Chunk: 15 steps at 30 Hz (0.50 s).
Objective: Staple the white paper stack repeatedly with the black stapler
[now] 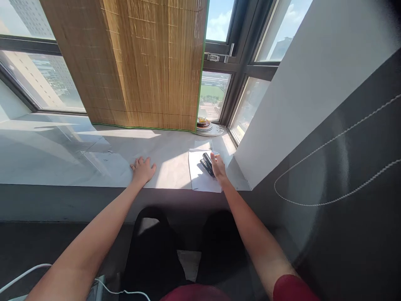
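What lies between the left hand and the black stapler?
In the head view, from the left hand toward the black stapler: partly sunlit windowsill, then the left part of the white paper.

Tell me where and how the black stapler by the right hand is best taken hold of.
Probably across the middle of the black stapler's long body, coming from its right, thumb on one side and fingers on the other. It is narrow and slants over the white paper, with its right side facing the right hand.
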{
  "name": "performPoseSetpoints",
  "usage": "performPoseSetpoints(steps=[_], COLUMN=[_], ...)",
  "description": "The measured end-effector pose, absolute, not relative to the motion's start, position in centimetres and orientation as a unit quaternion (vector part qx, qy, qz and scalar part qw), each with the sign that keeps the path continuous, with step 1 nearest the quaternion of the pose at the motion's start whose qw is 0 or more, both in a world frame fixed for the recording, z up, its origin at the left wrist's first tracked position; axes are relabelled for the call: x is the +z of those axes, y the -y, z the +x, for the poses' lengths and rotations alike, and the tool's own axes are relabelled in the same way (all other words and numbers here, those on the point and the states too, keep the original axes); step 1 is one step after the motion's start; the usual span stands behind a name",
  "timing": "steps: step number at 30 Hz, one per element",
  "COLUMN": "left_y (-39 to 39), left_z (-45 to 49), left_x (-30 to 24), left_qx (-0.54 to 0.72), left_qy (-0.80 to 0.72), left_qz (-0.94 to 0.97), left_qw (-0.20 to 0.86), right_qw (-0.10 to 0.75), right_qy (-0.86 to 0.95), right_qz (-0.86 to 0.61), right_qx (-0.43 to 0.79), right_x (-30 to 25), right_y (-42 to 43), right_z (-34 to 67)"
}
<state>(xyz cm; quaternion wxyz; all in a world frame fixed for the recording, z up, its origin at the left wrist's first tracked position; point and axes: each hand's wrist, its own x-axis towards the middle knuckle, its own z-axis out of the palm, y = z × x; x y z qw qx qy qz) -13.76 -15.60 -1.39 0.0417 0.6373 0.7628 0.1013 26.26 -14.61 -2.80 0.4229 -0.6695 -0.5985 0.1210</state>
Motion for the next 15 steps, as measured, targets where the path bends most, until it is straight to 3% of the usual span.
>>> performPoseSetpoints(steps=[6, 15], left_y=[15.8, 16.1], left_z=[-13.5, -12.8], left_x=[-1.5, -1.5], left_qx=[0.106, 0.101], left_qy=[-0.763, -0.767], left_qz=[0.637, 0.634], left_qw=[0.022, 0.02], right_qw=[0.359, 0.215], right_qy=[0.654, 0.756], right_qz=[-0.66, -0.609], right_qx=[0.079, 0.106], right_x=[-1.6, -2.5], right_y=[9.3, 4.9], right_z=[28.9, 24.9])
